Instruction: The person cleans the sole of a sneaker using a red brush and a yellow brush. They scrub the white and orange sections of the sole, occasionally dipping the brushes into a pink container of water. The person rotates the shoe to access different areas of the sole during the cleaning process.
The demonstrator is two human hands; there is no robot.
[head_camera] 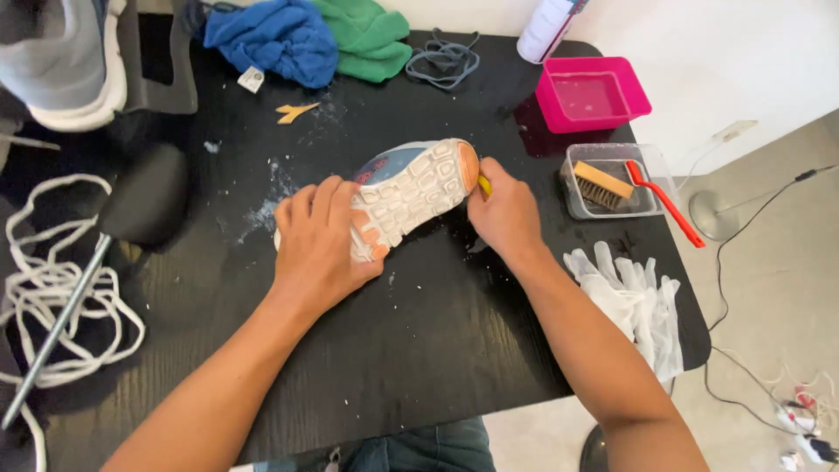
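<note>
1. Black wood-grain desk (419, 350) carries everything; its near edge sits against the person's lap, and the near half is bare apart from white flecks.
2. Near the right edge lies a pair of clear disposable gloves (642, 301), limp and crumpled.
3. At the middle of the desk, a sneaker (411, 188) lies tipped on its side, its white and orange sole facing the person, toe toward the far right.
4. The left hand (319, 240) lies flat over the heel end, fingers spread and curled down around the sole, pinning it to the desk.
5. The right hand (505, 214) is closed at the toe, fingers pinched on a small yellow tool (484, 184); only its tip shows, so I cannot tell what kind it is.
6. I judge the sneaker light, with a springy foam sole and soft upper; wet residue could make it slippery, so gripping the firmer heel and midsole looks soundest.
7. Toward the right edge, beyond the hands, a clear plastic tub (612, 183) holds a wooden scrub brush (601, 185) and a red-handled brush (664, 201).
8. Behind it stands a pink basin (592, 92).
9. At the far edge lie a blue cloth (275, 39), a green cloth (367, 35) and grey laces (444, 59).
</note>
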